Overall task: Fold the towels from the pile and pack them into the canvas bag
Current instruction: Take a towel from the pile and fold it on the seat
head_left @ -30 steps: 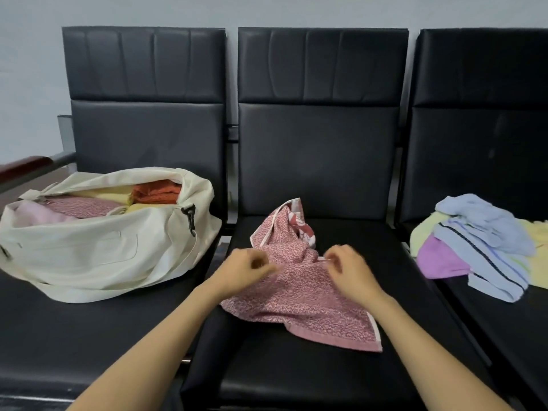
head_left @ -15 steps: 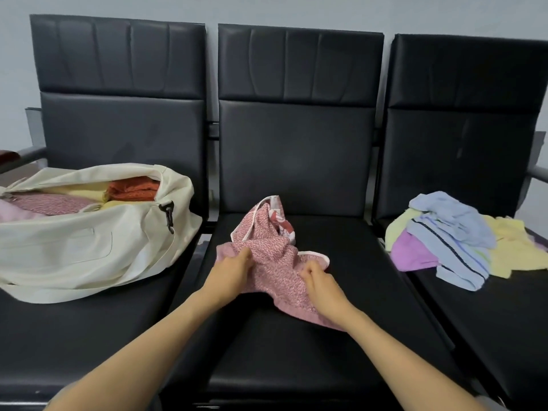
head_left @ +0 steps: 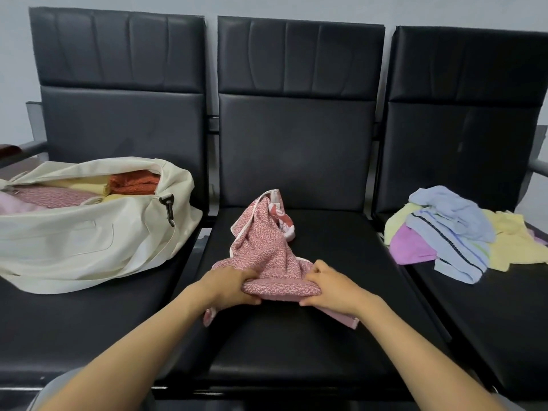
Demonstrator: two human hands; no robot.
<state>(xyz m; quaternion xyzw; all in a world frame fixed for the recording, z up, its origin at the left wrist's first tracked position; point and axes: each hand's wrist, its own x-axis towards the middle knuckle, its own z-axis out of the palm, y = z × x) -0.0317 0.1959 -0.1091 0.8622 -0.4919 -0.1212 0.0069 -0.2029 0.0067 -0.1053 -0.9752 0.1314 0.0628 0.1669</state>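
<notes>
Two hands (head_left: 284, 287) around towel (head_left: 264, 250)

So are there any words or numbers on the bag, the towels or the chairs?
No text can be read anywhere.
Cream canvas bag: no label or brand shows.
Pink speckled towel: its red-and-white printed patch is crumpled; no letters can be made out.
Black padded chairs and pile of pastel towels: no writing.

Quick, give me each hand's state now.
Left hand: gripping the red patterned towel.
Right hand: gripping the same towel.
</notes>
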